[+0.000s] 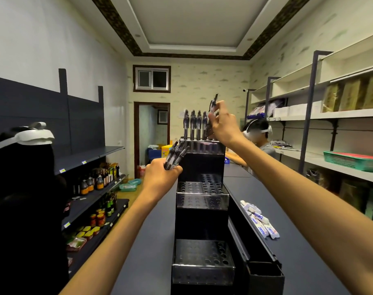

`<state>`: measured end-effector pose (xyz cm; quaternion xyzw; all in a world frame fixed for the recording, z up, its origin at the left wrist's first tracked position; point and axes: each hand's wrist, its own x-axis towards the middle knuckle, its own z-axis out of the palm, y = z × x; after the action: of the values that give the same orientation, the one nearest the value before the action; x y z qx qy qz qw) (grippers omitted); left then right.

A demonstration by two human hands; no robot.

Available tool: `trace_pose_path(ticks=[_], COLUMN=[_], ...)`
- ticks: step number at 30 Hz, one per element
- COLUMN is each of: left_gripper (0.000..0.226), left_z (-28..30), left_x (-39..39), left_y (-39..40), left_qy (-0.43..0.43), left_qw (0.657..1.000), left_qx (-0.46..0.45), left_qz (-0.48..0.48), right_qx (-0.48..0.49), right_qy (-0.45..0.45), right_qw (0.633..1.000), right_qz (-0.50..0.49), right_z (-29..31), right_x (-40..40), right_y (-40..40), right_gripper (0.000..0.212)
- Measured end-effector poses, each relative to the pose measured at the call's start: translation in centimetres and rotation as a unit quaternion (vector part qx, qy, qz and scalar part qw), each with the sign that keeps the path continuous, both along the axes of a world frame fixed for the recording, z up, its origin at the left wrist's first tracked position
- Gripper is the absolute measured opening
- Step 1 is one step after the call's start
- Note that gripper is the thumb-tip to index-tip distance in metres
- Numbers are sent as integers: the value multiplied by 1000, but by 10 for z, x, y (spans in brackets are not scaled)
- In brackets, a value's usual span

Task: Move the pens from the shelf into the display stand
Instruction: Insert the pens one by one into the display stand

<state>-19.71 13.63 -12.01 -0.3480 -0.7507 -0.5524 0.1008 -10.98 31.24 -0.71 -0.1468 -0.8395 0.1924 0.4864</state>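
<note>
The left hand [162, 173] grips a bundle of pens [176, 155] as stock beside the display stand [201, 167]. The right hand [221, 122] pinches one pen [213, 103], tilted above the top tier, apparently for insertion beside four seated pens [195, 124]. No labels are legible.

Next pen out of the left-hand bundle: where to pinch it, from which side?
Pinch a pen's free upper end in the bundle, coming from above right. The left hand wraps the lower barrels, so only the tips, fanned up toward the stand, are exposed.
</note>
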Motion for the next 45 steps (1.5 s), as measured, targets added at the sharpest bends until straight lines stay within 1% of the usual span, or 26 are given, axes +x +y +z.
trace_pose_path(ticks=[5, 7, 10, 13, 17, 20, 22, 23, 25, 27, 29, 31, 33, 36, 40, 42, 45], left_gripper=[26, 30, 36, 36, 32, 29, 29, 29, 33, 35, 29, 15, 11, 13, 25, 33, 34], left_z=[-3, -5, -8, -7, -8, -8, -7, -6, -5, -4, -3, -2, -2, -2, 1, 3, 4], left_x=[-4, -7, -9, -8, -6, -6, -6, -6, -6, -4, -2, 1, 4, 5, 5, 5, 3], left_y=[-3, -4, -4, -1, 4, 9, 12, 14, 19, 22, 25, 29, 31, 34, 35, 36, 37], left_qy=[7, 6, -3, -8, -12, -15, -21, -24, -23, -13, -3, 2, 14, 26, 23, 10, 2], left_qw=[1000, 1000, 1000, 1000, 999, 999, 999, 999, 999, 999, 999, 997, 995, 994, 991, 989, 985], left_qx=[-11, -15, -12, -20, -24, -14, -6, -1, 9, 17, 18, 17, 22, 26, 41, 43, 39], left_qz=[-4, -4, -5, -6, -25, -31, -30, -30, -34, -38, -51, -81, -97, -103, -129, -142, -167], right_qx=[-7, 4, 2, -4, -3, 56, 69, 50, -9, -80, -141, -164, -172, -194, -205, -204, -220], right_qy=[-39, -68, -95, -85, -80, -25, 9, 8, -31, -85, -117, -122, -116, -104, -76, -65, -64], right_qw=[998, 996, 993, 995, 994, 993, 995, 998, 998, 986, 966, 953, 948, 942, 944, 948, 947], right_qz=[-38, -61, -64, -61, -69, -100, -65, -28, 49, 118, 184, 224, 241, 252, 247, 236, 225], right_z=[-1, -4, -7, -9, -14, -23, -31, -35, -44, -54, -62, -67, -70, -72, -77, -78, -79], right_x=[-10, -11, -12, -11, -6, 4, 13, 17, 24, 28, 30, 32, 33, 36, 38, 37, 34], right_y=[5, 10, 12, 10, 10, 7, 2, -2, -12, -21, -29, -32, -32, -30, -30, -32, -34], right_gripper=[18, 22, 27, 29, 23, 16, 13, 12, 11, 9, 10, 8, 10, 9, 16, 14, 16])
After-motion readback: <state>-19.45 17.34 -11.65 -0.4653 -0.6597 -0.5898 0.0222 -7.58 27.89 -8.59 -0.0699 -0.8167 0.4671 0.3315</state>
